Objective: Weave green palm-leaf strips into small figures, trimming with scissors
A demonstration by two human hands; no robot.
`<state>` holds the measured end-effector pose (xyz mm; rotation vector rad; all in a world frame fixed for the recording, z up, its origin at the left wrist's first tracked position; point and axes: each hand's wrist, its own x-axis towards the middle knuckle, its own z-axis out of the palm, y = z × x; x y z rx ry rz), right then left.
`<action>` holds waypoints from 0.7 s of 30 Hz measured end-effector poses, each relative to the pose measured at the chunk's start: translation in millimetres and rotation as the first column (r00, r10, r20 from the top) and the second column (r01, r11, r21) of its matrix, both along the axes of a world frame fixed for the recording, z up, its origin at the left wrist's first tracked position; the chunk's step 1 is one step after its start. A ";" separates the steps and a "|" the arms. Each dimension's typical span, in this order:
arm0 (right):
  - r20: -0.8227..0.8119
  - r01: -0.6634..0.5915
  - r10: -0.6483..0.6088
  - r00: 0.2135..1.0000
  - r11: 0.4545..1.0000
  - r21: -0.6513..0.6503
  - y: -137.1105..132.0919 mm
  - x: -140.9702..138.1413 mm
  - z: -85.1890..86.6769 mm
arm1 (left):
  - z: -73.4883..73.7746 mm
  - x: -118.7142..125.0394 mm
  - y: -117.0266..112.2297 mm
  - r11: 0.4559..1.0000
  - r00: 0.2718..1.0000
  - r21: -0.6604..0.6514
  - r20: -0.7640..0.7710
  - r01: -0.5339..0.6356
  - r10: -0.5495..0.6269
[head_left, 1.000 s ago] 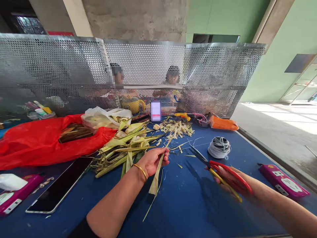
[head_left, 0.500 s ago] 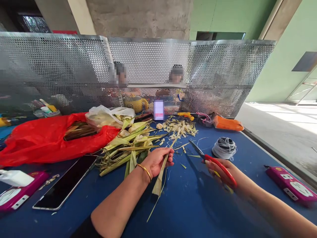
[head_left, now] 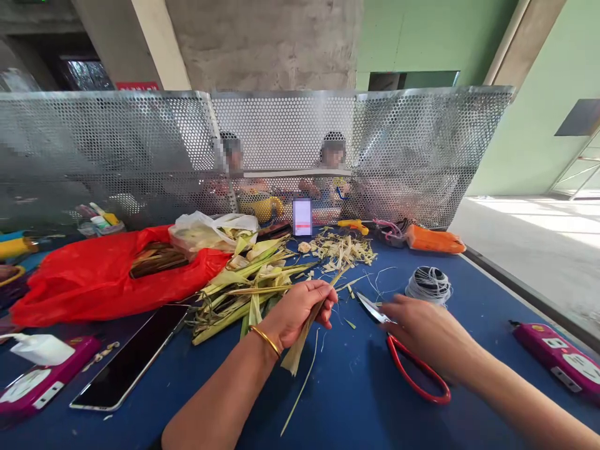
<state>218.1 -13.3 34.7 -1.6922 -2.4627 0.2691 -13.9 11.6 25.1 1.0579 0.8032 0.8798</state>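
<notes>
My left hand, with a gold bangle at the wrist, is closed around a dry, folded husk strip. One end of the strip sticks out above the fingers and the wider end hangs below. Red-handled scissors lie low at the table, blades towards the far left. Over their pivot is my right hand, its fingers blurred, so a grip on them cannot be made out. A thin fibre lies below my left hand.
A husk pile and red bag lie left, near a black phone. Scraps and an upright phone stand before the perforated screen; people sit behind it. String spool and power strip are right.
My right hand has turned palm down, and the scissors have dropped lower, with the handles now under the hand. My left hand still grips the husk strip. The view has tilted slightly up.
</notes>
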 end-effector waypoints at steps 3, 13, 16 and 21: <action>-0.692 -0.137 -0.028 0.721 0.974 -0.182 17.5 -32.7 7.6 | -0.6 5.3 -2.3 0.998 0.999 0.052 -0.034 -0.024 0.026; -0.955 -0.288 -0.247 0.161 0.914 -0.285 35.7 -61.4 -25.2 | -11.4 16.1 -3.5 1.000 0.999 0.004 -0.037 -0.005 0.005; -0.949 -0.285 -0.241 0.202 0.913 -0.292 35.7 -56.6 -24.0 | -12.3 18.1 -5.0 0.999 0.999 -0.049 -0.030 0.017 -0.019; -0.934 -0.242 -0.270 0.234 0.914 -0.325 34.4 -57.5 -24.5 | -11.5 18.8 -5.3 0.997 0.998 -0.075 -0.061 0.013 -0.018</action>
